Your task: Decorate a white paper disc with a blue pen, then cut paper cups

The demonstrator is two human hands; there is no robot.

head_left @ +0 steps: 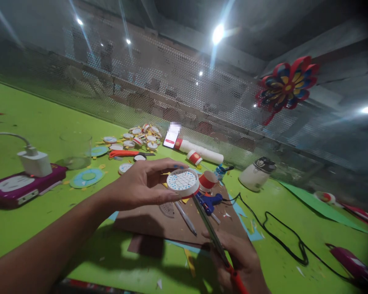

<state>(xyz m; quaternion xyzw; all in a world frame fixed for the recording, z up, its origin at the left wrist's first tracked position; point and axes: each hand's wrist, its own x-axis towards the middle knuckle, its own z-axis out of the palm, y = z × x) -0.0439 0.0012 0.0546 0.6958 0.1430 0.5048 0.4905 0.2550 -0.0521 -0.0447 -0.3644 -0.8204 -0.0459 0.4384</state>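
My left hand (138, 183) holds a cut-off paper cup bottom (183, 180) between thumb and fingers. Its white round face carries a drawn grid with blue dots, and a red band shows along its lower side. My right hand (241, 261) grips a pair of scissors (209, 228) with red handles. The blades point up and away, with the tips at the underside of the cup bottom; whether they touch it I cannot tell. Just behind stands a red and white paper cup piece (207, 179). A blue glue gun (209, 202) and a pen (185, 218) lie on a brown board (141, 223) below.
Several finished-looking paper discs (147, 136) are piled at the back, near a phone (171, 139) and stacked paper cups (199, 151). An orange cutter (125, 154) lies closer. Left are a clear cup (76, 151) and a purple power strip (27, 183); right, a white jar (256, 173) and black cord (272, 222).
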